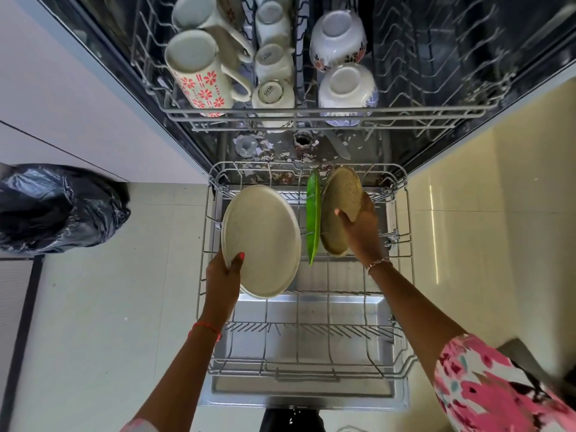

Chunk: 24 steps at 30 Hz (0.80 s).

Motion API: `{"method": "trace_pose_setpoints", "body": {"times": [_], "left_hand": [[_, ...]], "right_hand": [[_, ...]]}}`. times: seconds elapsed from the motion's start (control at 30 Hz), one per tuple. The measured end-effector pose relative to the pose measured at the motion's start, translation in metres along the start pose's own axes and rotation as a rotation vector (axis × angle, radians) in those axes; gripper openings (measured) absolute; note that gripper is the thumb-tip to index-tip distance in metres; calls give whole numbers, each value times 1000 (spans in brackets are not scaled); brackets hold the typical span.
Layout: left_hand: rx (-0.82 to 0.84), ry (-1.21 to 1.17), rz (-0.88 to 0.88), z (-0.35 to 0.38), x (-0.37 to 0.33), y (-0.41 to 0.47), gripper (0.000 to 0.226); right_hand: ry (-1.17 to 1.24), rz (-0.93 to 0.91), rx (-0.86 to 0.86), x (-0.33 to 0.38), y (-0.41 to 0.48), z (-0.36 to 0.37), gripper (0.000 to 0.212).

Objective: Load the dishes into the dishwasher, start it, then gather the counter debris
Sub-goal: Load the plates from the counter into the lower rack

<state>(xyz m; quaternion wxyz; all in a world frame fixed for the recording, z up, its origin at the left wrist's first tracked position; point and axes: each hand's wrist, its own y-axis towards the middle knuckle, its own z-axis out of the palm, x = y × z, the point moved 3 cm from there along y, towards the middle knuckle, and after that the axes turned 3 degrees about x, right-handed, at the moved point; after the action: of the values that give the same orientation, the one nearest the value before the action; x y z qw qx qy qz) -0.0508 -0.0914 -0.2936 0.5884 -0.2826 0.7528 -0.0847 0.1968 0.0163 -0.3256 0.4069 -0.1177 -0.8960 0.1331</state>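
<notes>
Hands: left [225,271] gripping cream plate [261,241], right [358,226] gripping speckled plate [338,207]

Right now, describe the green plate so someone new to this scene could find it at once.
Start at the pulled-out lower rack of the open dishwasher. Toward its back, the green plate stands on edge, just left of the speckled tan plate the right hand grips. It alone is bright green.
</notes>
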Motion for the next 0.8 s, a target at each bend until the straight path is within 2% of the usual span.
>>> {"method": "trace_pose_setpoints", "body": {"times": [0.07, 0.17, 0.23, 0.33, 0.4, 0.43, 0.5, 0.53, 0.67, 0.73, 0.8], "left_hand": [[2, -30, -16, -2, -3, -4, 19], [6, -88, -65, -11, -2, -14, 17], [30, -154, -128, -15, 3, -23, 24], [72, -220, -238, -17, 12, -40, 27], [101, -237, -294, -14, 21, -50, 30], [107, -255, -327, -11, 23, -55, 30], [118, -315, -397, -5, 24, -63, 27], [131, -347, -418, 0, 24, -66, 24], [257, -419, -460, 29, 16, -80, 18], [318, -416, -487, 50, 13, -87, 16], [390, -342, -474, 74, 13, -94, 13]], "right_hand": [[25, -78, -58, 7, -19, -2, 68], [131, -144, -34, 15, -55, 6, 67], [257, -62, 40, 15, -77, 14, 66], [467, 231, 201, 0, -94, 24, 57], [638, 436, 215, -12, -103, 23, 49], [642, 470, 159, -19, -107, 17, 50], [501, 464, 48, -32, -112, -1, 51], [465, 476, 50, -40, -115, -9, 50], [804, 568, 371, -51, -137, -33, 29], [869, 512, 329, -57, -140, -56, 28], [877, 456, 204, -64, -139, -88, 28]]}}
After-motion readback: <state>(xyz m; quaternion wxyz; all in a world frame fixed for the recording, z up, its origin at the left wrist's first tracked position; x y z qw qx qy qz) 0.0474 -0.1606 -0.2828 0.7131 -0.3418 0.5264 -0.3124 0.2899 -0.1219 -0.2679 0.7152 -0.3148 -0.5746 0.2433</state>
